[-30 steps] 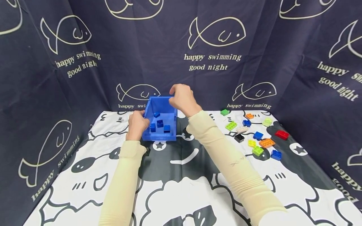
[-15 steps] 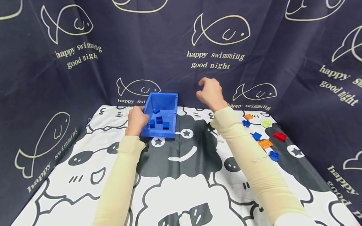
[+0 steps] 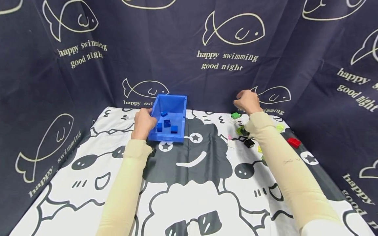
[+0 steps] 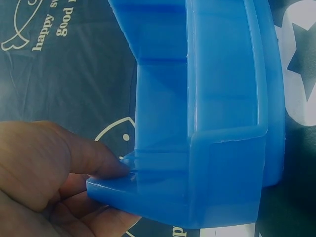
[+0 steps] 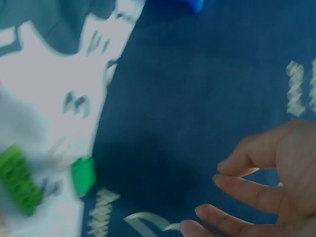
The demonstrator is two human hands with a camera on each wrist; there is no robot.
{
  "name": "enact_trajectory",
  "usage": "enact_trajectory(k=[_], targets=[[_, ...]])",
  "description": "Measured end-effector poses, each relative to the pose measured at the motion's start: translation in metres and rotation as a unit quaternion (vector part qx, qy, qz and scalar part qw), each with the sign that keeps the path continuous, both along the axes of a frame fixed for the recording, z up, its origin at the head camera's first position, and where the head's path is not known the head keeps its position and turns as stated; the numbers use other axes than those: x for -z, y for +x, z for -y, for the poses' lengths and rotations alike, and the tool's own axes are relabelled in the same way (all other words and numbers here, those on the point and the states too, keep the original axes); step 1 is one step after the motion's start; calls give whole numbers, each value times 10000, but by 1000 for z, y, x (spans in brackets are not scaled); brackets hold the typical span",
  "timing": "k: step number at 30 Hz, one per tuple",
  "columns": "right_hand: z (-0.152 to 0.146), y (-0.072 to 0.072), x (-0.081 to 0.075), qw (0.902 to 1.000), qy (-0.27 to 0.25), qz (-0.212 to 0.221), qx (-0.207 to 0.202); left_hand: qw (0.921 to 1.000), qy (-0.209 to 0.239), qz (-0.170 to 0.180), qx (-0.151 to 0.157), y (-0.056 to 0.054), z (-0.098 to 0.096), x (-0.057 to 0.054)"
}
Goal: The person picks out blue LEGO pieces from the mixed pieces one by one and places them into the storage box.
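Note:
My left hand (image 3: pixel 143 124) pinches the left side wall of a blue plastic bin (image 3: pixel 171 102); the left wrist view shows the thumb inside the wall (image 4: pixel 163 197) and fingers beneath. Several blue toy bricks (image 3: pixel 167 123) lie on the bin's floor. Over the far right of the table is my right hand (image 3: pixel 248 101), raised above the loose bricks. Its fingers are loosely bent and hold nothing in the right wrist view, thumb tip close to the index tip. A green brick (image 5: pixel 84 176) and a lime brick (image 5: pixel 19 180) lie left of that hand there.
Under the right forearm lie a black brick (image 3: pixel 249 143), a yellow brick (image 3: pixel 260 149) and others partly hidden. A red brick (image 3: pixel 293 142) and a pale lime brick (image 3: pixel 280 127) sit further right. A dark fish-print curtain (image 3: pixel 230 82) hangs behind the table.
My right hand has moved from above the bin to the right, over the loose bricks. The left hand keeps its grip on the bin. The head view has shifted slightly.

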State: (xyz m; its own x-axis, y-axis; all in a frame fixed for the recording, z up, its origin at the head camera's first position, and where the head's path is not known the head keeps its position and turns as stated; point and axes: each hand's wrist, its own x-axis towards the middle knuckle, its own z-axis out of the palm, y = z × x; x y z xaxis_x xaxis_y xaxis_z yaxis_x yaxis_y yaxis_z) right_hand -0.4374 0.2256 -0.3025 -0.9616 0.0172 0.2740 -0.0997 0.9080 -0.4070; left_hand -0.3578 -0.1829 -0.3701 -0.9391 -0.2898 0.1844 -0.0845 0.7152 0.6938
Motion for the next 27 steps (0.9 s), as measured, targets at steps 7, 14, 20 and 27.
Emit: enact_trajectory(k=[7, 14, 20, 27], targets=[[-39, -14, 27, 9978, 128, 599, 235, 9999, -78, 27, 63, 0, 2, -2], [-66, -32, 45, 9849, 439, 1616, 447, 10000, 34, -5, 36, -3, 2, -2], [-87, -39, 60, 9700, 368, 2336, 557, 10000, 17, 17, 56, -3, 2, 0], [-105, -42, 84, 9661, 426, 2432, 756, 10000, -1, 6, 12, -1, 1, -1]])
